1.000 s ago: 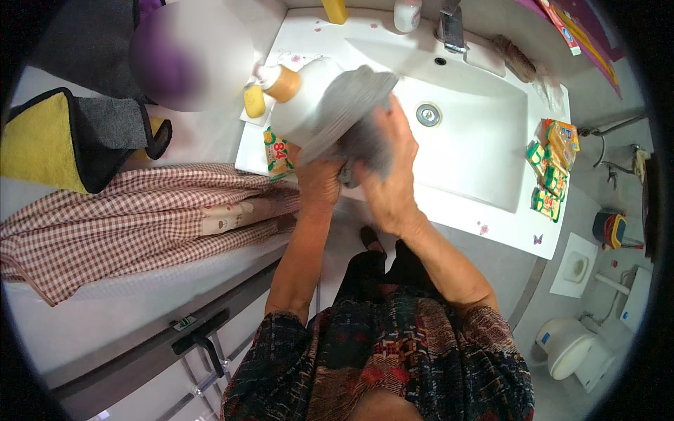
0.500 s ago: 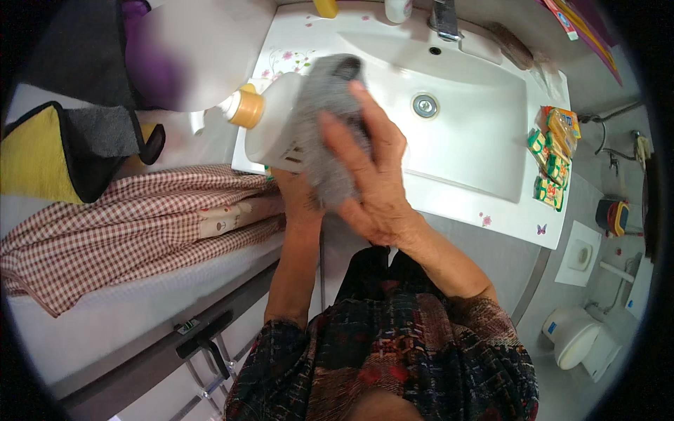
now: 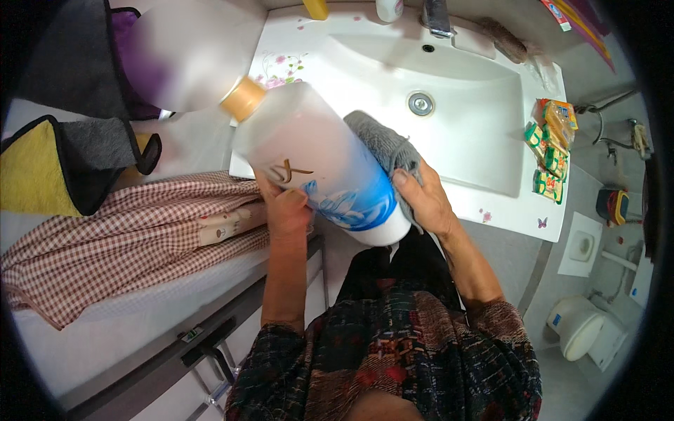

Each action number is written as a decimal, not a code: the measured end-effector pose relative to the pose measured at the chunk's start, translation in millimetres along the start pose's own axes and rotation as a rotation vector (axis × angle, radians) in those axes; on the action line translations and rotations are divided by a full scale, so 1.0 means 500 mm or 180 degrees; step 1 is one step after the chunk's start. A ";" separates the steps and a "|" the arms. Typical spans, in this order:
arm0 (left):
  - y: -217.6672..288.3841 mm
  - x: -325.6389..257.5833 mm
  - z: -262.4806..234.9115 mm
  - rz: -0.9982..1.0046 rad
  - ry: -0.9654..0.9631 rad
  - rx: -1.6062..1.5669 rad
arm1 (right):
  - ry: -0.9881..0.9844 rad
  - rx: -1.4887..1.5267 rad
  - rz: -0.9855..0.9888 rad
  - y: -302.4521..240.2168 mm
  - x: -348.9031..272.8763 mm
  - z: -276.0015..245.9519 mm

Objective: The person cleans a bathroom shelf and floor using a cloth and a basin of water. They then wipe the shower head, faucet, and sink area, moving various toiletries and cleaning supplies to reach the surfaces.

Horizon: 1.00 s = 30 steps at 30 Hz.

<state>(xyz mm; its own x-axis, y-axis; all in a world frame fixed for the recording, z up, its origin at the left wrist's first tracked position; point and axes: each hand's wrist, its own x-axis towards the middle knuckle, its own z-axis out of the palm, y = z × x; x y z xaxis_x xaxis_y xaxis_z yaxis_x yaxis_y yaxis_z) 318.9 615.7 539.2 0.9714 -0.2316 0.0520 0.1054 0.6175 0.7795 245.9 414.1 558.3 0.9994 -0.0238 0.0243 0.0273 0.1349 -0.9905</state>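
Our left hand (image 3: 286, 209) grips the white bottle (image 3: 319, 165), cap toward ten o'clock; our right hand (image 3: 425, 200) presses a grey cloth (image 3: 382, 144) against it.

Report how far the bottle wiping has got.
Done: nothing can be read as finished; how clean it is cannot be told. In hand: the left hand holds the white bottle tilted beside the sink, and the right hand presses a grey cloth against it. Left: the side facing the camera.
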 end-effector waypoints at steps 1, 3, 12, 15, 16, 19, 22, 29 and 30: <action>0.001 0.008 0.048 0.0241 0.0161 0.0404 | 0.0079 -0.0158 -0.0285 0.002 0.001 0.009; -0.006 0.008 0.072 0.0752 0.0217 0.1117 | 0.0217 -0.0445 -0.0871 0.003 0.002 0.028; -0.017 -0.077 0.068 -0.0264 -0.0338 0.1456 | 0.0729 -0.1498 -0.1895 -0.032 -0.009 0.069; -0.015 -0.088 0.067 -0.0183 -0.0896 0.1082 | 0.0488 -0.0447 -0.1100 -0.067 0.000 0.061; -0.009 -0.101 0.063 -0.0471 -0.0932 0.1300 | 0.0266 -0.0202 -0.0837 -0.072 0.011 0.054; -0.017 -0.094 0.045 -0.0299 -0.1393 0.1411 | -0.0055 -0.0153 -0.0091 -0.097 0.015 0.053; -0.013 -0.104 0.046 -0.0372 -0.1088 0.1358 | 0.0612 -0.0966 -0.0999 -0.084 -0.015 0.084; -0.025 -0.096 0.026 0.0448 -0.1083 0.1574 | 0.0636 -0.2338 -0.2401 -0.058 -0.086 0.132; -0.024 -0.099 0.022 0.0306 -0.1173 0.1463 | 0.0565 -0.2007 -0.2364 -0.048 -0.082 0.116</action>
<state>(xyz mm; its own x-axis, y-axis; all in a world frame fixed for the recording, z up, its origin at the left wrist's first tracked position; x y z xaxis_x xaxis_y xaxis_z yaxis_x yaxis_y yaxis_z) 267.4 611.3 534.2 0.8257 -0.4869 0.2849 -0.1621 0.2790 0.9465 205.3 469.1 588.7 0.7139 -0.0440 0.6988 0.5785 -0.5252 -0.6241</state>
